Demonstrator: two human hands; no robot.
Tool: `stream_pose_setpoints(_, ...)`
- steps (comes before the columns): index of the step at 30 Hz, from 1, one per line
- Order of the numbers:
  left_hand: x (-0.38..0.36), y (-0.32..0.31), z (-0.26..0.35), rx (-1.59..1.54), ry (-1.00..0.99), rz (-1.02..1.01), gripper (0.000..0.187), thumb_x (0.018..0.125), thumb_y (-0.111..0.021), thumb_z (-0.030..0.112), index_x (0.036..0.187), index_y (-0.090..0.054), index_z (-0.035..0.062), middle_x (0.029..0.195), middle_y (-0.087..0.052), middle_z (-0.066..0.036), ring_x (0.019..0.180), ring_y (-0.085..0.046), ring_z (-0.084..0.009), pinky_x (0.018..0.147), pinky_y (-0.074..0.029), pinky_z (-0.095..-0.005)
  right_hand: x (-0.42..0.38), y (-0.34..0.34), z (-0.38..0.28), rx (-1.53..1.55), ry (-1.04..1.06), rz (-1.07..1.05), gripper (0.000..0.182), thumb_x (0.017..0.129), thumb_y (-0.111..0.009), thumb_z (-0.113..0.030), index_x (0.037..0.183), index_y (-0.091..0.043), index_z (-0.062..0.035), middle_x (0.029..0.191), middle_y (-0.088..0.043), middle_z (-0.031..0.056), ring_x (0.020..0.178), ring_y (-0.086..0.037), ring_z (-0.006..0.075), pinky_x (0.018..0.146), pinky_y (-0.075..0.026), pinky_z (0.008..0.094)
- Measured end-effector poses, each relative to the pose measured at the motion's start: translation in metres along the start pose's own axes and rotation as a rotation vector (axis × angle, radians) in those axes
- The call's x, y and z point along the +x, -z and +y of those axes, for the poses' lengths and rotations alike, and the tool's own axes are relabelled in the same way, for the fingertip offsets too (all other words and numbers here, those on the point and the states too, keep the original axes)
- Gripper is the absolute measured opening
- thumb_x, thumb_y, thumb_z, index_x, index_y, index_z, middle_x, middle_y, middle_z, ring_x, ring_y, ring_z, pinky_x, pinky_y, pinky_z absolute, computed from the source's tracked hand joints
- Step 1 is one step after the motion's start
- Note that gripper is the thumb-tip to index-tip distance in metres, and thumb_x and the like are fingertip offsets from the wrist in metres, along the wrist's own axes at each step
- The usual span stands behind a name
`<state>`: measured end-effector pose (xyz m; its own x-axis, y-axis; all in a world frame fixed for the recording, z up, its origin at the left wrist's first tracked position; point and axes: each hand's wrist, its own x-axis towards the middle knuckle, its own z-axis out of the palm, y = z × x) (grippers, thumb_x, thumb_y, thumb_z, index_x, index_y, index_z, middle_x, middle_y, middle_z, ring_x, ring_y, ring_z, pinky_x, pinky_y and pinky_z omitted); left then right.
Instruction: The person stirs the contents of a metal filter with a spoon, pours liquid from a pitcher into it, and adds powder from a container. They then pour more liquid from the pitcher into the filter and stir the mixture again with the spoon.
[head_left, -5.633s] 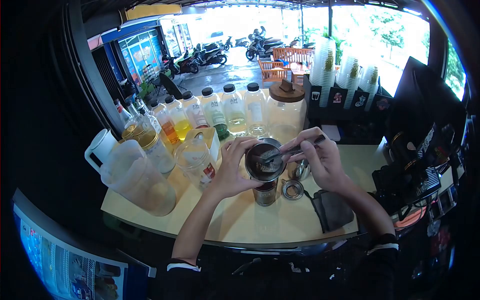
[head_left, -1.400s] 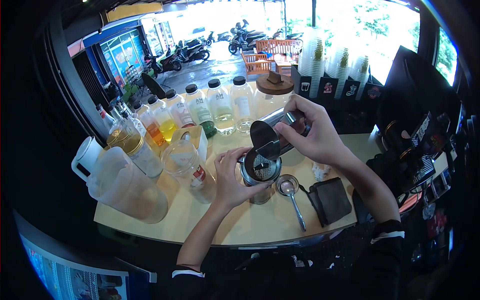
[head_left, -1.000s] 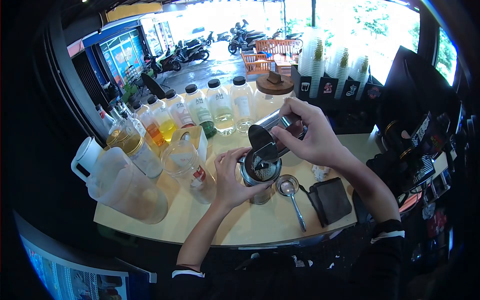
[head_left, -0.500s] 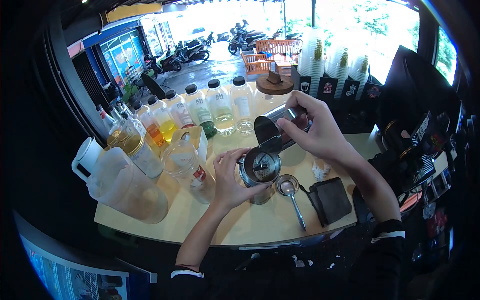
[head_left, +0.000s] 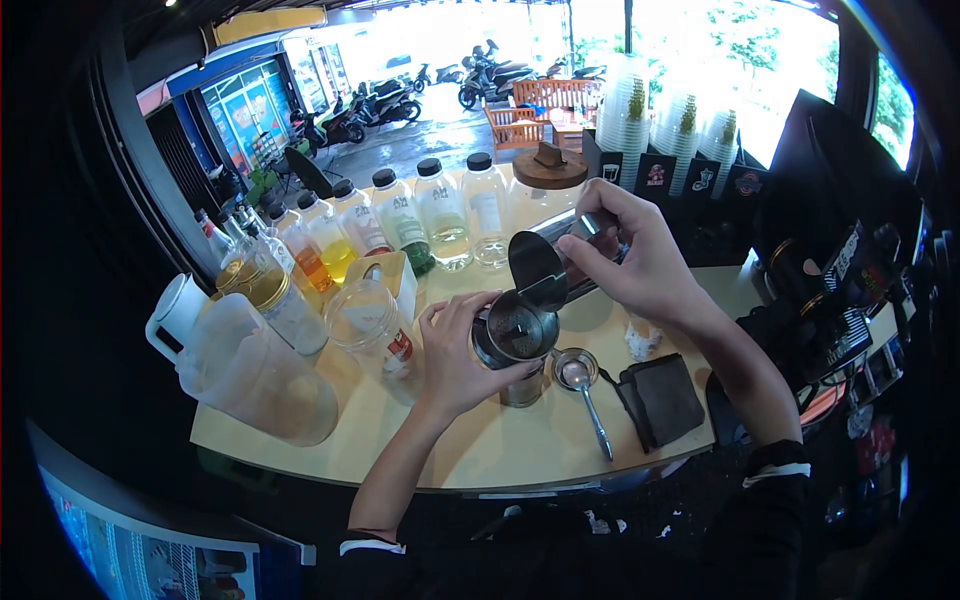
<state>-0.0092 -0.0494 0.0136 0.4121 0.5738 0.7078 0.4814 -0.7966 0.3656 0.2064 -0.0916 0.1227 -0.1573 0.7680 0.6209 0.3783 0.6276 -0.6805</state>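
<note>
My left hand [head_left: 462, 365] is wrapped round a metal cup [head_left: 520, 330] whose inside looks dark, with something dark across it. Another vessel [head_left: 522, 392] shows just below the cup. Up and to the right, my right hand [head_left: 632, 262] grips a metal container [head_left: 596, 232] with a dark, rounded metal flap [head_left: 538, 268] tilted over the cup's rim. A spoon [head_left: 590, 410] rests in a small round metal dish [head_left: 574, 366] right of the cup. Beside it lies a folded dark cloth [head_left: 656, 402].
Capped bottles [head_left: 442, 215] line the back of the counter [head_left: 350, 462]. A large plastic pitcher [head_left: 255, 375] and a clear open jar [head_left: 375, 330] stand left. A wooden-lidded jar [head_left: 548, 172] is behind my right hand, and stacked cups [head_left: 622, 110] stand back right.
The cup in my left hand has shifted slightly left and tilted, and its inside looks darker. The metal flap above it has turned a little. My right hand has hardly moved.
</note>
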Motion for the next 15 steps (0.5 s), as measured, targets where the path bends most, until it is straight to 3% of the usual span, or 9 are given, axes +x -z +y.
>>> stream_pose_setpoints(9,0.004,0.005,0.009,-0.027,0.086,-0.033,0.08,0.051,-0.088,0.04,0.116,-0.056,0.0074,0.103,-0.061,-0.005,0.1,-0.059,-0.021,0.097,-0.032,-0.0398,0.004,-0.012,-0.004,0.004,-0.01,-0.042,0.021,0.083,-0.064,-0.003,0.089,-0.045,0.004,0.086,-0.053,0.0094,0.071,-0.063,0.0115,0.065,-0.056,0.0267)
stream_pose_setpoints(15,0.003,0.008,0.01,-0.005,0.099,-0.05,0.08,0.051,-0.087,0.041,0.117,-0.056,0.0076,0.104,-0.061,-0.005,0.1,-0.059,-0.0205,0.097,-0.032,-0.04,0.004,-0.009,0.002,-0.072,-0.022,-0.031,0.022,0.081,-0.066,-0.005,0.089,-0.047,0.0041,0.081,-0.053,0.0099,0.07,-0.062,0.0124,0.063,-0.055,0.0273)
